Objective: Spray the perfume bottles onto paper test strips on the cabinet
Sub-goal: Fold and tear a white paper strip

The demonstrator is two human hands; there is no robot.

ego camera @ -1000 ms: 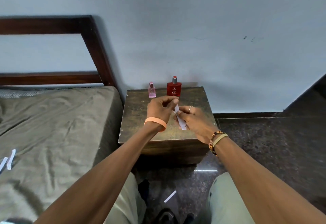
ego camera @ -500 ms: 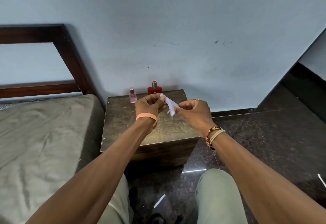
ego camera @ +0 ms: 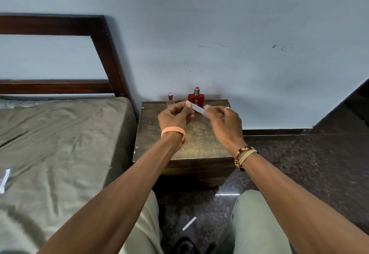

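A white paper test strip is stretched between my two hands above the dark wooden cabinet. My left hand pinches its left end and my right hand pinches its right end. Behind the hands, at the back edge of the cabinet by the wall, stand a small pink perfume bottle and a larger red perfume bottle with a silver neck. My fingers partly cover the lower parts of both bottles.
A bed with an olive sheet and a dark wooden headboard lies to the left. More white strips lie on the bed's left edge. Another strip lies on the dark speckled floor between my knees.
The strip went from hanging near upright to being pulled out almost flat between both hands. The hands moved slightly apart and the view shifted.
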